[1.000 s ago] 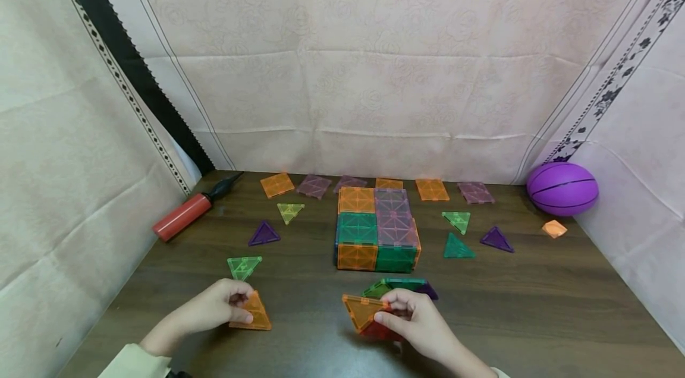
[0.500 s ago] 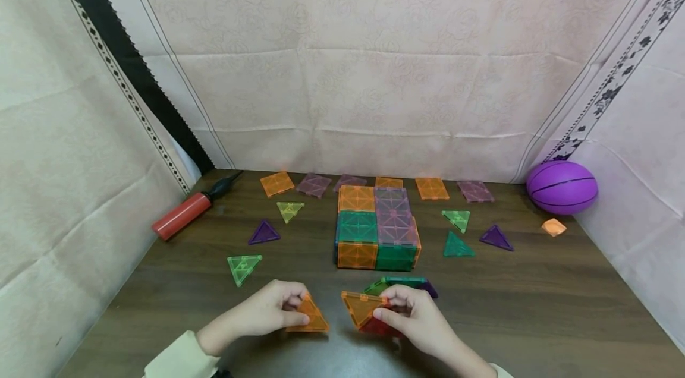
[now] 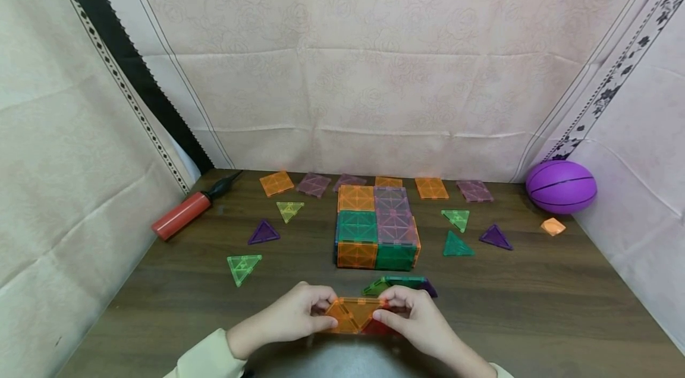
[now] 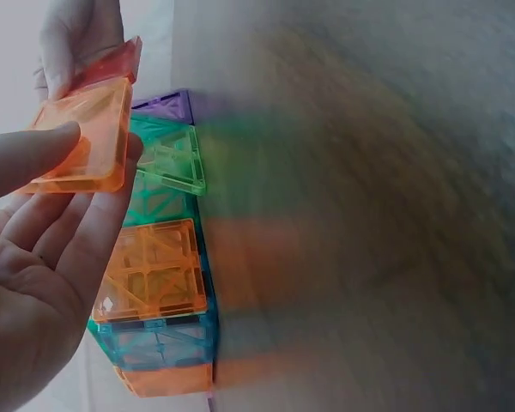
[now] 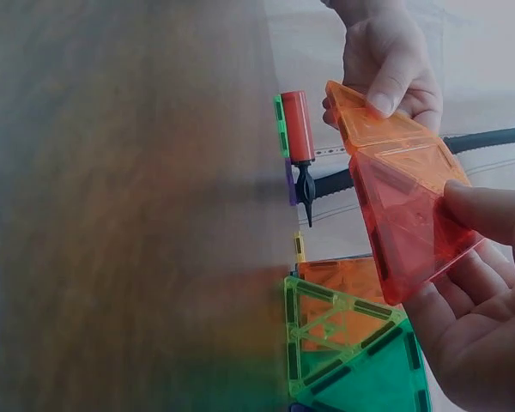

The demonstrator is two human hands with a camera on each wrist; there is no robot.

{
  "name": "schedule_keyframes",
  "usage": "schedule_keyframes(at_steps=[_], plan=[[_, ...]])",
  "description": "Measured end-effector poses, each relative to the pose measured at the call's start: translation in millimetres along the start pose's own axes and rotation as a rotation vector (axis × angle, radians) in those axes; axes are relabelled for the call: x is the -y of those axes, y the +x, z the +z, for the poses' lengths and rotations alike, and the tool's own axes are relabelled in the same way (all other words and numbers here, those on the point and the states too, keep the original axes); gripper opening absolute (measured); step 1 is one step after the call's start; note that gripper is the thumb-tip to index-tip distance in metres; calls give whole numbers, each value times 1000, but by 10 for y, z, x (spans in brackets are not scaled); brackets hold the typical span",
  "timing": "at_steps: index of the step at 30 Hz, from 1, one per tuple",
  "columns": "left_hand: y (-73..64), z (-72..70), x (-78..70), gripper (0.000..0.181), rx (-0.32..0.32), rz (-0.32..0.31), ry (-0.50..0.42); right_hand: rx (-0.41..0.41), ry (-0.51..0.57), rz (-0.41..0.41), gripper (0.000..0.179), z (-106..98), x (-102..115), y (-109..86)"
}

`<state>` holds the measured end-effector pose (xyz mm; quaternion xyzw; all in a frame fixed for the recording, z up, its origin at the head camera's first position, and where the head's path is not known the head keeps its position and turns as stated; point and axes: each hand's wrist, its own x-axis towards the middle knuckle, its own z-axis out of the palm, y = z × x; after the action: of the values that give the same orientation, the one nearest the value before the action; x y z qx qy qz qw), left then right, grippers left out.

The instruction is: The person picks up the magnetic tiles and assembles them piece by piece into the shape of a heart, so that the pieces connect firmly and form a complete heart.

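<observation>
My left hand [image 3: 291,315] pinches an orange triangular magnetic tile [image 3: 341,320] between thumb and fingers. It meets, edge to edge, a second orange triangular tile [image 3: 364,306], which joins a red triangular tile [image 3: 377,327]. At the right end of this row my right hand [image 3: 423,321] pinches the red tile, thumb on its face, as the right wrist view shows. The tiles are held up just above the table. Behind the right hand stands a joined strip of green and purple triangular tiles [image 3: 404,282], partly hidden by it.
A box of square tiles [image 3: 357,226] stands mid-table. Loose triangles, such as a green one [image 3: 244,268] and a purple one [image 3: 496,238], lie on both sides. Square tiles [image 3: 431,189] line the back. A red pump [image 3: 184,216] lies left; a purple ball [image 3: 562,187] sits right.
My left hand has carried its orange tile rightward from beside the green triangle to the tiles in my right hand, where the edges now meet. The right hand has hardly moved.
</observation>
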<state>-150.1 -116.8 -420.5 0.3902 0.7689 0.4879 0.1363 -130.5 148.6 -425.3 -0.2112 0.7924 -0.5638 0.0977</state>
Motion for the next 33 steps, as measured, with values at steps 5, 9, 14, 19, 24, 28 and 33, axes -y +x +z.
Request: schedule_keyframes(at_steps=[5, 9, 14, 19, 24, 28, 33], plan=[[27, 28, -16, 8, -16, -20, 37, 0, -12, -37, 13, -10, -1, -15], [48, 78, -22, 8, -33, -35, 76, 35, -45, -37, 13, -45, -36, -24], [97, 166, -20, 11, -35, -84, 86, 98, -97, -19, 13, -136, -75, -48], [179, 256, -11, 12, -32, -128, 122, 147, -108, -27, 12, -250, -90, -69], [272, 330, -18, 11, -33, -147, 209, 164, -130, -48, 13, -354, -90, -91], [312, 368, -26, 13, -10, -171, 289, 186, -137, -48, 13, -381, -123, -107], [325, 393, -19, 14, 19, -189, 315, 207, -138, -48, 11, -378, -189, -127]])
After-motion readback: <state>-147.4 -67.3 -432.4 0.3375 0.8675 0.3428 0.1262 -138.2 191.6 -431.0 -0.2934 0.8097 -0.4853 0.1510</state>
